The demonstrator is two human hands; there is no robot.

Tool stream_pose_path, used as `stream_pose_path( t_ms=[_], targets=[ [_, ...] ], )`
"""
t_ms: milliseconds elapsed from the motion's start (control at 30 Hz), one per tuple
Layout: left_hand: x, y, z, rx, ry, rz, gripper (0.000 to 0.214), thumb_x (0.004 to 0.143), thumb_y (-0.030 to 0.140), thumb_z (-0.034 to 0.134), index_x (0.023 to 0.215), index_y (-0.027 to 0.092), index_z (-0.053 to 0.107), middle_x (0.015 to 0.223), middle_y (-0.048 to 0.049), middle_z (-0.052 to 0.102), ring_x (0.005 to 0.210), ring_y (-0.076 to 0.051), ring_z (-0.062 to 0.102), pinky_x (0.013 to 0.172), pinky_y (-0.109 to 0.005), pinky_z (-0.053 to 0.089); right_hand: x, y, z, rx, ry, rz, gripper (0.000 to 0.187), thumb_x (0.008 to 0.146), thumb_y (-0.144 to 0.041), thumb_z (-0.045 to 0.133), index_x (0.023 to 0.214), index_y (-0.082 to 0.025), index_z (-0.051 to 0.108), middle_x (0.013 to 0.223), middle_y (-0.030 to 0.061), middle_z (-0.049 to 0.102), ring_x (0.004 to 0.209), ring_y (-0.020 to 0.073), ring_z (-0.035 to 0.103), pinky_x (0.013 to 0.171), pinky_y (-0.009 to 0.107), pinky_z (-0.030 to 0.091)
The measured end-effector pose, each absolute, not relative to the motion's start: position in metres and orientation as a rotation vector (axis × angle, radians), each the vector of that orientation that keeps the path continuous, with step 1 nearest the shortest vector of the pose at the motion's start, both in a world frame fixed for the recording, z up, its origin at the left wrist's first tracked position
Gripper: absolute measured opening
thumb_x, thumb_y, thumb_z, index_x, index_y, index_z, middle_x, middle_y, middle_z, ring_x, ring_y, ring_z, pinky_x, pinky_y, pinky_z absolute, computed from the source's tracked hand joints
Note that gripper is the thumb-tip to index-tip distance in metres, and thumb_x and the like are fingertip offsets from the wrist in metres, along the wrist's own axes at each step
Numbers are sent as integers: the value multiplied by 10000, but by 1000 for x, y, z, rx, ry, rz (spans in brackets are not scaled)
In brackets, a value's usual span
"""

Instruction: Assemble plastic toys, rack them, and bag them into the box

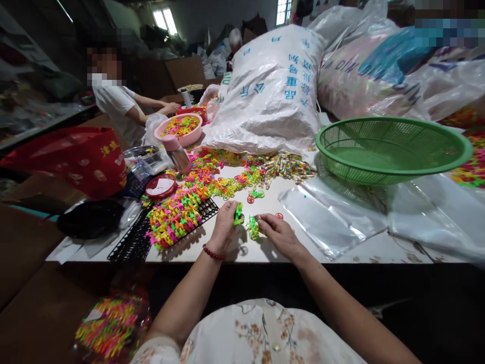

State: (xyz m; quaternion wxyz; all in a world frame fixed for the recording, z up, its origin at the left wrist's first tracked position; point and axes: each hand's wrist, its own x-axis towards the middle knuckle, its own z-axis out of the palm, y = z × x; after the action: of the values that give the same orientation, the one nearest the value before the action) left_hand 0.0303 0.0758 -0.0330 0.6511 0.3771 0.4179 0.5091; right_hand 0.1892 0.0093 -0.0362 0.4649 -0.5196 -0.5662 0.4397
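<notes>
Here the left hand (225, 222) pinches a green toy (238, 214), fingers (229, 206) drawn narrow! Just right of them, the right hand (281, 234) grips a yellow-green piece (252, 227) above the worktop (271, 254); left sits a loaded rack (209, 209).

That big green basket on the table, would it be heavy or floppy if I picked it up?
The green basket is probably light for its size, since its sides are full of little holes. It likely stays fairly stiff, because its thick rim keeps a smooth, round shape. It looks wide and shallow, so it probably wouldn't tip over easily.
</notes>
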Motion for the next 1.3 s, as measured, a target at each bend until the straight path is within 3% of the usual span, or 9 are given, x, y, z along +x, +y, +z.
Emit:
stream_pose_path(
  t_ms=[200,300,400,500,600,667,800,967,1300],
  targets=[
    [40,52,-32,1342,1219,1367,203,907,399,550,915,200,589,799,8,561,684,-103,485,666,-213,400,170,3,-35,-1207,-1227,1227,300,838,-498,598,878,-208,533,635,-61,475,543,102,433,488,221,388],
    [44,42,-30,1473,1160,1315,227,923,419,524,991,216,599,857,-12,596,748,-127,532,707,-226,418,170,1,-36,-1250,-1407,1056,211,837,-410,615,815,-205,569,630,-45,498,569,113,464,521,228,405],
    [43,37,-31,1329,1153,1315,312,919,495,512,1016,210,596,882,-27,603,811,-140,564,730,-228,443,175,-2,-38,-1244,-1568,765,113,860,-266,554,914,-210,636,768,12,636,702,164,587,648,283,489],
    [38,36,-34,1009,1202,1222,445,899,603,482,969,178,594,876,-47,610,767,-130,583,670,-223,463,182,-4,-43,-1223,-1718,441,286,837,-145,501,1075,-211,646,1009,76,689,906,218,639,809,347,519],
    [38,34,-35,706,1027,886,567,835,697,501,869,139,592,732,-37,587,568,-104,537,517,-221,429,185,-3,-46,-1282,-1900,233,352,825,-108,489,1123,-191,656,970,105,681,904,240,628,811,356,517],
    [40,32,-33,637,934,822,537,775,666,618,843,134,590,708,-18,580,540,-91,522,479,-208,407,184,-2,-48,-1335,-1980,186,367,836,-113,489,1148,-200,662,910,102,668,864,241,615,784,349,515],
    [43,30,-30,719,962,1029,449,684,520,774,853,154,578,773,9,603,638,-92,562,537,-200,450,180,-3,-46,-1321,-1934,330,458,818,-94,488,1244,-221,603,1008,99,658,914,233,609,825,361,511],
    [40,33,-33,763,986,1121,398,753,521,702,837,171,530,653,49,519,509,-59,470,457,-183,359,181,-10,-36,-1377,-1651,766,195,930,-325,481,1048,-208,583,809,13,634,697,166,586,645,292,486],
    [48,24,-42,888,959,1138,372,833,540,619,875,197,480,628,61,501,469,-62,418,436,-196,331,180,-9,-34,-1333,-1553,817,217,962,-353,470,906,-205,617,817,9,648,751,157,590,714,275,446]
  ],
)
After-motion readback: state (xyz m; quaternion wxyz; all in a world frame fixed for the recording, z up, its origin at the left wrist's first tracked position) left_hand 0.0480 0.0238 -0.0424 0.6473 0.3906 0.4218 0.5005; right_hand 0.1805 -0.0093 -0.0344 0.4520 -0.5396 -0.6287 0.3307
